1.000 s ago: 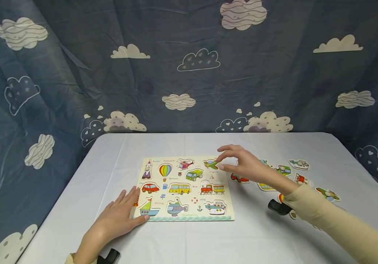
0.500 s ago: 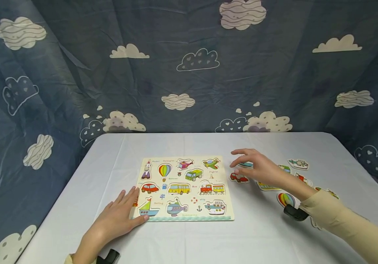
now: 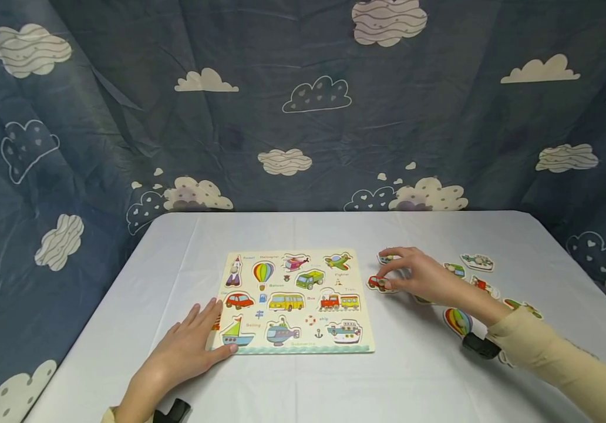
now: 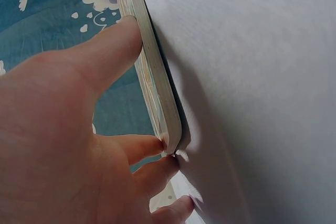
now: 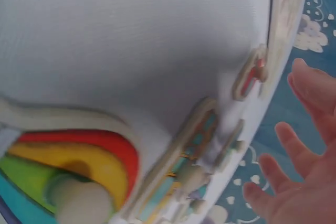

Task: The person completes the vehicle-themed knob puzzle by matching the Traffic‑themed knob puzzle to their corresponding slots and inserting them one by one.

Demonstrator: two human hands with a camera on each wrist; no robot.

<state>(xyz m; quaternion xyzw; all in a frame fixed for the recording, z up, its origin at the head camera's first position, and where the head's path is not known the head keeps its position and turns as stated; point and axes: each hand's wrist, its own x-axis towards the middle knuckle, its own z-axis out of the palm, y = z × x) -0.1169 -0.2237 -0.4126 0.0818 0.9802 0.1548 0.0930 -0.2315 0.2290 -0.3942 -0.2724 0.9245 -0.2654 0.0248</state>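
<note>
A cream picture puzzle board (image 3: 365, 329) with printed vehicles lies on the table. My left hand (image 3: 187, 343) rests on its left edge, fingers spread, thumb at the front edge; the left wrist view shows this thumb (image 4: 113, 48) against the board's side. My right hand (image 3: 424, 276) hovers over the loose pieces right of the board, thumb and fingers bent and apart around a red car piece (image 3: 376, 282), partly covered. In the right wrist view the fingers (image 5: 291, 145) stand spread, and the car piece's knob (image 5: 260, 73) shows beyond them, seemingly untouched.
Several more knobbed pieces lie right of the board: a rainbow balloon (image 3: 457, 321) below the right wrist, a green vehicle (image 3: 455, 270), a pale vehicle (image 3: 477, 262) and a red one (image 3: 482, 286). A dark cloud-print curtain (image 3: 303, 147) hangs behind the white table (image 3: 292, 388).
My right hand has moved from the board's plane picture rightward, then down to the red car piece, its fingers drawing closer around it. The left hand stays on the board.
</note>
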